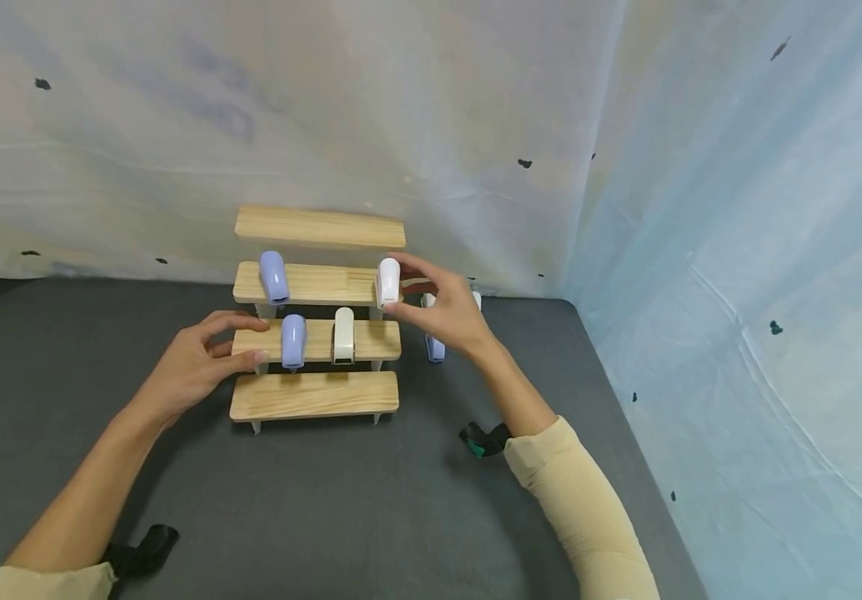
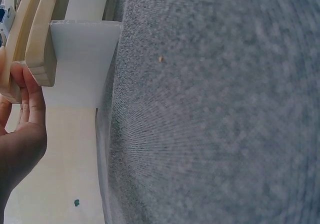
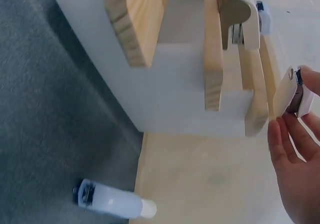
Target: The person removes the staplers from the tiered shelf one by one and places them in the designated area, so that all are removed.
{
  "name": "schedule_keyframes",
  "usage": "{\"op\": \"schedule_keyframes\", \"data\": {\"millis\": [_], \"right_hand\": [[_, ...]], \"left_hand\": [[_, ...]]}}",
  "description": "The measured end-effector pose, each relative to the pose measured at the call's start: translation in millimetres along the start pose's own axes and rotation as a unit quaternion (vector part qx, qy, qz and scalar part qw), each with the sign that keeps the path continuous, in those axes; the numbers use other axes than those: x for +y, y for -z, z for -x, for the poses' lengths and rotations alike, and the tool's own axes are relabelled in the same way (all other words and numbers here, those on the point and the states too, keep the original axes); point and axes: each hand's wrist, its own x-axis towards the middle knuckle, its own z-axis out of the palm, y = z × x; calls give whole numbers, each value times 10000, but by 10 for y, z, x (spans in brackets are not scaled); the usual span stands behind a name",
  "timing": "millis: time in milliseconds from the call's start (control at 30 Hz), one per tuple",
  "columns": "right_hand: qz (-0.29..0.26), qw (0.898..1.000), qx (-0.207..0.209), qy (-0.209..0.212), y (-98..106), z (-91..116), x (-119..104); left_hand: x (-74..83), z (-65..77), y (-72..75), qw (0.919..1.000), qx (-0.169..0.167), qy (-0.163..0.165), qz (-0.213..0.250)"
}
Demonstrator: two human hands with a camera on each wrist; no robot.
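A tiered wooden rack (image 1: 314, 395) with white side panels (image 2: 82, 48) stands against the backdrop. My left hand (image 1: 202, 358) grips the left end of its second board from the bottom, thumb at the front edge. My right hand (image 1: 449, 312) pinches a white stapler (image 1: 388, 282) between thumb and fingers at the right end of the third board; the right wrist view shows the stapler (image 3: 294, 93) from the side. A lavender stapler (image 1: 274, 277) sits at that board's left. Below, on the second board, are another lavender stapler (image 1: 293, 341) and a cream stapler (image 1: 343, 335).
Right of the rack, partly hidden behind my right hand, a lavender stapler (image 1: 435, 348) lies on the dark grey surface (image 1: 341, 508). Something white shows beside it. A pale sheet (image 1: 431, 100) hangs behind the rack, and a bluish one (image 1: 761, 250) borders the right side.
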Motion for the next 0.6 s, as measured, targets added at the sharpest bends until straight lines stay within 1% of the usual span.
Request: {"op": "schedule_keyframes", "data": {"millis": [133,433,600], "right_hand": [[-65,10000,70,-21,65,53,46],[121,9996,238,-113,211,202,174],[99,9995,226,-218,287,276,248]], "left_hand": [[7,-7,20,10000,-44,-37,29],[10,-3,8,10000,-41,36,-54],[7,7,-5,10000,-31,61,-48]]}}
